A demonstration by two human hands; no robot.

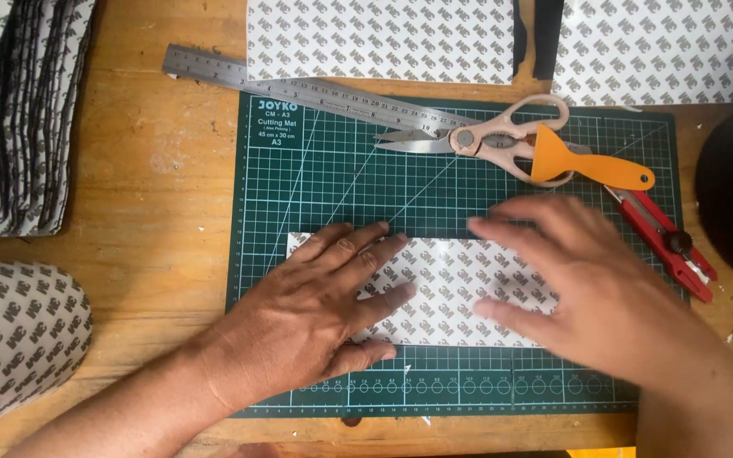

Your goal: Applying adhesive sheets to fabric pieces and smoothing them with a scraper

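Printed white sheet (451, 288) lies low in the middle of the frame on the green cutting mat (324, 178), and both hands lie flat on it; the step looks like smoothing or steadying, which calls for even downward pressure. Left hand (316, 314) is spread, palm down, on the sheet's left part. Right hand (579, 288), blurred, fingers open, covers its right part. Scissors (485, 140) rest above, well apart.

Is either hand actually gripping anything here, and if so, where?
Nothing is gripped. The left hand lies flat, palm down, on the printed white sheet's left end; the blurred right hand covers its right end, fingers spread.
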